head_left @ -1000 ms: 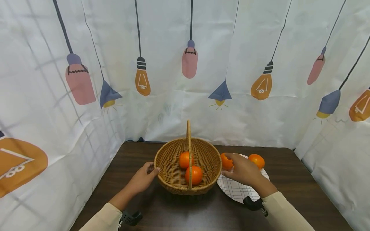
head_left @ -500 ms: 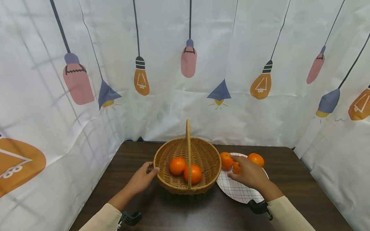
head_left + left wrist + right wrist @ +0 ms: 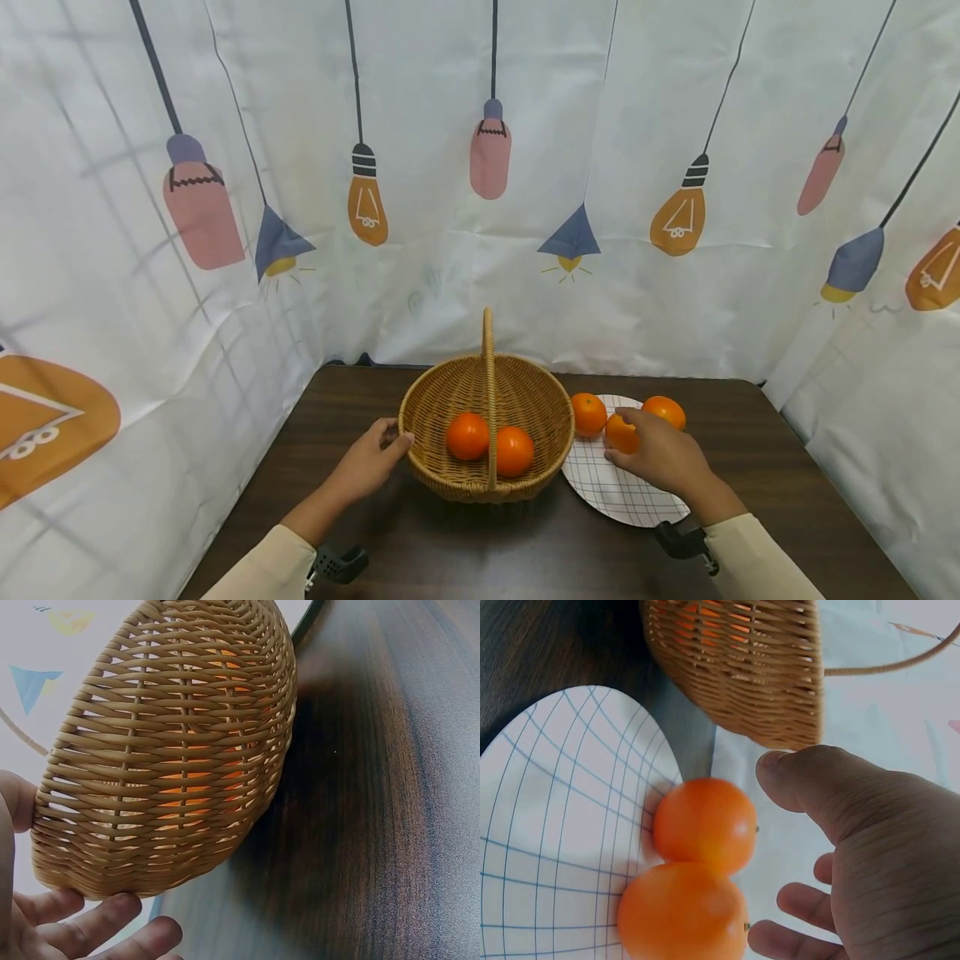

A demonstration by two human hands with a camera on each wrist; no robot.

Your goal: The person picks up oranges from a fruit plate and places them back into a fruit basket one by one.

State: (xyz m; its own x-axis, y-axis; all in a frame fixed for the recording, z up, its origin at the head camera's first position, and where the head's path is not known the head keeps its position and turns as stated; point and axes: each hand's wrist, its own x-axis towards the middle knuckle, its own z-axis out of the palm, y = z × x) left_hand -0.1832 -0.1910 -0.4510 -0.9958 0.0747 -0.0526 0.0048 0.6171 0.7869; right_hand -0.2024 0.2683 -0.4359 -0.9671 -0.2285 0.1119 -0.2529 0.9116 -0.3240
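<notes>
My left hand (image 3: 367,462) grips the left rim of a wicker basket (image 3: 487,496), its thumb over the edge. In the left wrist view, its fingertips (image 3: 154,937) show beside the woven wall. Two oranges (image 3: 467,437) lie side by side inside the basket, under its arched handle (image 3: 489,350). To the right stands a white plate (image 3: 611,492) with a thin grid pattern, bearing three oranges. My right hand (image 3: 663,454) hovers over the plate, thumb and fingers spread close over the middle orange (image 3: 622,433). Another orange (image 3: 588,415) sits near the basket, and a third (image 3: 664,410) lies behind the hand.
The dark wooden table (image 3: 480,558) extends in front of the basket and to both sides. A white curtain (image 3: 450,275) printed with hanging lamps encloses the table at the back and sides. Black wrist straps (image 3: 337,565) show at both sleeves.
My right hand has moved right, from the orange nearest the basket to the middle one. The oranges in the basket have rolled a little. My left hand stays on the rim.
</notes>
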